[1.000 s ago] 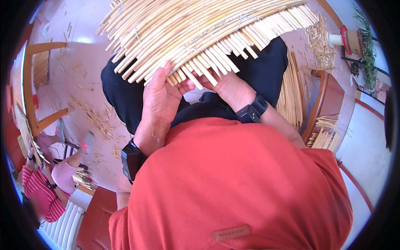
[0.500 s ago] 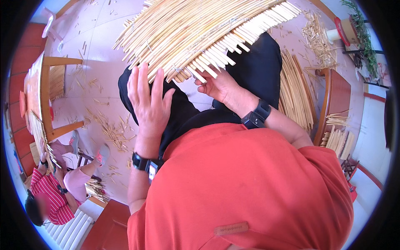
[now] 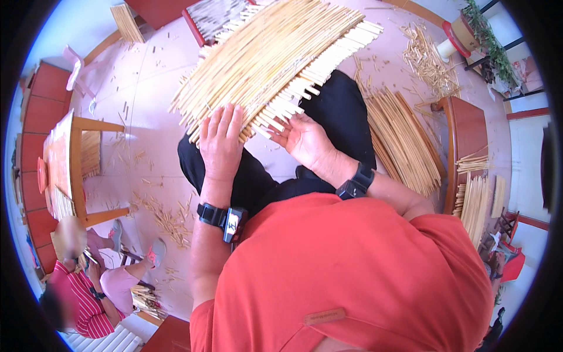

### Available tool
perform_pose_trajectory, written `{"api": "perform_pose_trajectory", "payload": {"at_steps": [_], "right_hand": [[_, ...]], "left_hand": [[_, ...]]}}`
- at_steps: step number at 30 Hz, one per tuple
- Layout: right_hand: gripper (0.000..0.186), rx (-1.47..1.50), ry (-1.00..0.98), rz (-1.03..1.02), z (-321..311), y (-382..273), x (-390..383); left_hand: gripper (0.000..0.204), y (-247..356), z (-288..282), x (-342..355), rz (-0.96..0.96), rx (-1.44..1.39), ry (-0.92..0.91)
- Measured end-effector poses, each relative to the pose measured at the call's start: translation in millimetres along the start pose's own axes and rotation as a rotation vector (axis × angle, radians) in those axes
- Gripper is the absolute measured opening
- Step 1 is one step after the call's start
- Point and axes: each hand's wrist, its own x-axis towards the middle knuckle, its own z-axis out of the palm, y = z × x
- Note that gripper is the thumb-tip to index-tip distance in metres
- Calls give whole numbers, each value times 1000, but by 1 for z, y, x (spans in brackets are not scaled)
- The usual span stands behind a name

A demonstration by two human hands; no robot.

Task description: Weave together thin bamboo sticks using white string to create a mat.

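Observation:
A mat of pale straw-coloured stalks (image 3: 264,64), tied across with thin cord, slopes from my lap toward the far side. On its near left corner lies my left hand (image 3: 221,138), fingers stretched out and resting over the stalks. My right hand (image 3: 308,141) is at the mat's near right edge, palm turned up, fingers bent around the protruding stalk ends. Some of its fingertips are hidden by the stalks. Dark trousers (image 3: 340,111) on my legs show beneath the mat.
A bundle of long stalks (image 3: 404,141) lies on the floor right of my leg, beside a red-brown bench (image 3: 469,135). Cut scraps (image 3: 431,58) are heaped beyond. At left, a wooden table (image 3: 73,170) stands near a seated person in a striped shirt (image 3: 88,299).
My left hand has come down from raised, spread fingers to lie on the mat's corner. My right hand stays at the stalk ends. The whole view has shifted, showing more of the far floor.

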Motion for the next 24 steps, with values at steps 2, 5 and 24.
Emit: {"api": "perform_pose_trajectory", "payload": {"at_steps": [2,5,24], "right_hand": [[19,-20,-90,-11,9,-4,1],[15,-66,-282,-32,41,-6,5],[18,-1199,197,-425,-17,-96,-49]], "left_hand": [[44,-2,-9,8,-8,-35,86],[44,-18,-29,22,-114,-156,294],[34,-46,33,62,-1267,-1998,837]]}}
